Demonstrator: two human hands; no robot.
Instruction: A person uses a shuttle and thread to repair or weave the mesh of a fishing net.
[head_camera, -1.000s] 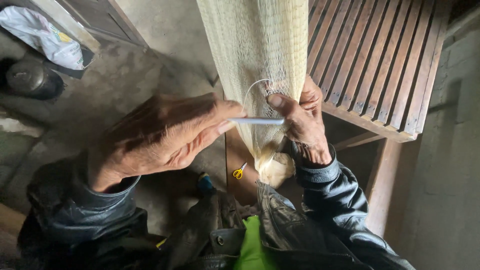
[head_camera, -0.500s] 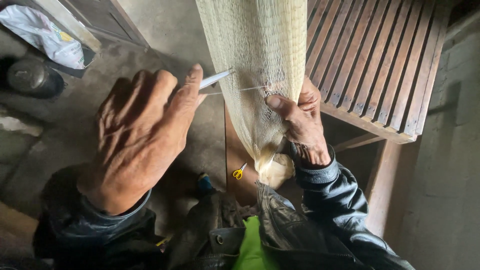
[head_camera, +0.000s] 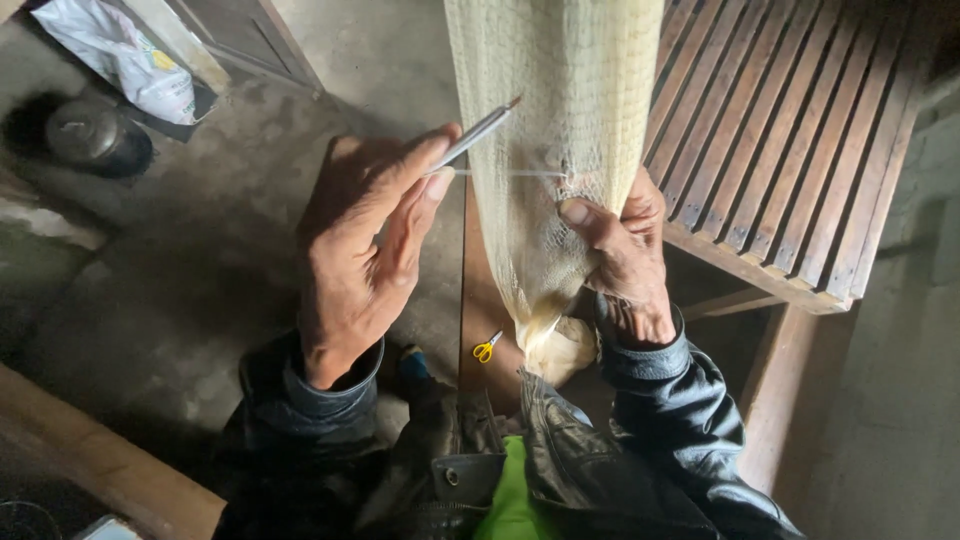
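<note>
**Needle hand drawn back and up from the net**

Since half a second ago your left hand (head_camera: 360, 250) has turned so the thin grey netting needle (head_camera: 475, 133) now points up toward one o'clock, and a pale thread (head_camera: 505, 173) runs taut from it across to the mesh.

Nearest you, your dark jacket sleeves (head_camera: 660, 400) and a strip of bright green cloth (head_camera: 510, 495) fill the bottom edge. Just beyond, at about six o'clock from the net, small yellow-handled scissors (head_camera: 487, 347) lie on a brown plank.

Your left hand is closed on the needle, pinching it between thumb and fingers. Your right hand (head_camera: 625, 250), at three o'clock from the left and well apart from it, is clamped on the gathered lower part of the cream fishing net (head_camera: 560, 90), thumb pressed on the mesh where the thread meets it. The net hangs down from twelve o'clock and ends in a bunched tail below your right hand.

Farther off, a slatted wooden bench (head_camera: 780, 150) lies at two o'clock. On the concrete floor (head_camera: 200, 290) at ten o'clock sit a dark round pot (head_camera: 90, 135) and a white plastic bag (head_camera: 125, 60).
</note>
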